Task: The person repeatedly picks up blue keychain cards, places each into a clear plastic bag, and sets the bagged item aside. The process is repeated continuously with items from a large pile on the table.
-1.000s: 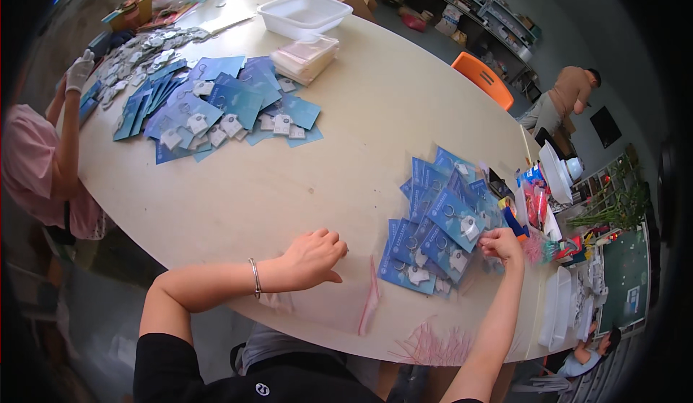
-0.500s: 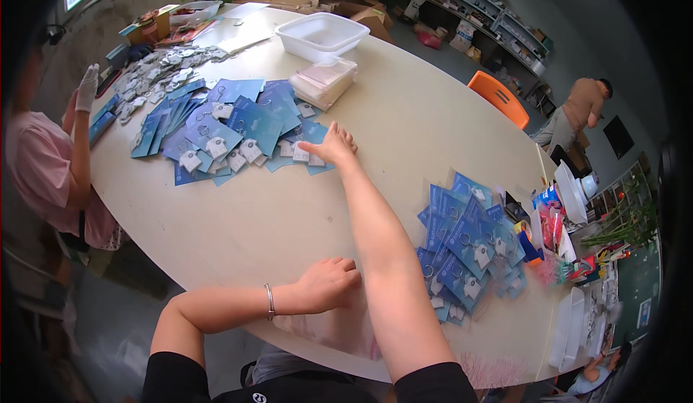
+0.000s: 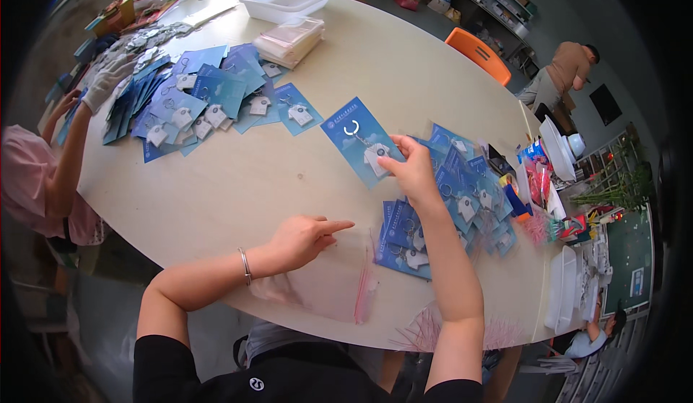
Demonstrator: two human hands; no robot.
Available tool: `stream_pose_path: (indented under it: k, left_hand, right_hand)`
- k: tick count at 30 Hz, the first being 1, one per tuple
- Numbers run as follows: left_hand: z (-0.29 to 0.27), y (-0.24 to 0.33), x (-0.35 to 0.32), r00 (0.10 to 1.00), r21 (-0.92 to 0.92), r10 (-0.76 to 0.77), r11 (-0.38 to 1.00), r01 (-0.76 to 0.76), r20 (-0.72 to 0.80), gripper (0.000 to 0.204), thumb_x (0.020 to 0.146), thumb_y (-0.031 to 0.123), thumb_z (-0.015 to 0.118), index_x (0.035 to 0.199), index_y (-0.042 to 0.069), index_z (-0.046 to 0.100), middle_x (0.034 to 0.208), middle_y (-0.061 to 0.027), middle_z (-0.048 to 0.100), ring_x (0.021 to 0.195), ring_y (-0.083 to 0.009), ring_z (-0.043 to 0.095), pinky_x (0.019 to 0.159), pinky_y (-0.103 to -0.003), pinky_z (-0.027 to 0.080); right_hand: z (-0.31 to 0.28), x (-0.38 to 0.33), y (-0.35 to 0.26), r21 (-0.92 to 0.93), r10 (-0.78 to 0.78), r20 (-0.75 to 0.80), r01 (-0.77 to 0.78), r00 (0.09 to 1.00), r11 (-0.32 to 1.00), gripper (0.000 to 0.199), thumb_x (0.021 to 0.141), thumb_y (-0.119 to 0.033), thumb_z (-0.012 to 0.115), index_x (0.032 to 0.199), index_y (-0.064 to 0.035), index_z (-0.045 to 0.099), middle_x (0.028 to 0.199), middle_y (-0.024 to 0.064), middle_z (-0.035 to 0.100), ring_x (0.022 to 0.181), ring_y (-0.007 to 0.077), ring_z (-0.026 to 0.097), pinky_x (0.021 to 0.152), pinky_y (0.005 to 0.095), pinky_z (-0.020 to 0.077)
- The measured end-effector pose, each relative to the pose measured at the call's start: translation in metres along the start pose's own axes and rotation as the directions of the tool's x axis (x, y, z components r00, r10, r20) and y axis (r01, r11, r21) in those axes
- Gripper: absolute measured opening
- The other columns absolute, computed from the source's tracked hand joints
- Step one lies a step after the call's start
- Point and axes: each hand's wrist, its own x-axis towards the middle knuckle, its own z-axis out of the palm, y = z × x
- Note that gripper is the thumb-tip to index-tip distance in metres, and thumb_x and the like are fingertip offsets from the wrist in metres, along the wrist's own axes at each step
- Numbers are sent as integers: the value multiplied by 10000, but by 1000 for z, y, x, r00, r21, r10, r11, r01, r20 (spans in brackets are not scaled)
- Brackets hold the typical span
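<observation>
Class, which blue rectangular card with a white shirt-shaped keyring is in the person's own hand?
The blue card pinched in the right hand; cards in the left pile and right pile lie on the cream table.

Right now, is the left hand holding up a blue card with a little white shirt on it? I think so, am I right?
Not quite: the head view shows the right hand holding up the blue card with the little white shirt on it.

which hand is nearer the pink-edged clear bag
Left: the left hand is at the far edge of the clear bag; the right hand is farther forward, holding a blue card.
</observation>
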Motion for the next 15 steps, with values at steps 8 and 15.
stream_pose_path:
  k: [8,15]
  left_hand:
    - [16,3,2,983,234,162,962,-139,-82,493,770,13,618,1222,208,594,1101,-104,569,735,-221,627,656,-329,513]
    - [16,2,3,990,140,114,985,-101,-87,315,759,28,641,1058,124,614,1117,-107,545,806,-247,615,710,-353,502]
  right_hand:
    - [-81,-126,24,52,162,-136,-156,977,986,373,755,63,650,1118,84,569,987,102,650,876,129,618,776,250,497]
    - [-94,-145,30,125,224,-131,-208,966,970,354,771,67,640,1115,87,562,969,104,649,855,122,621,751,248,508]
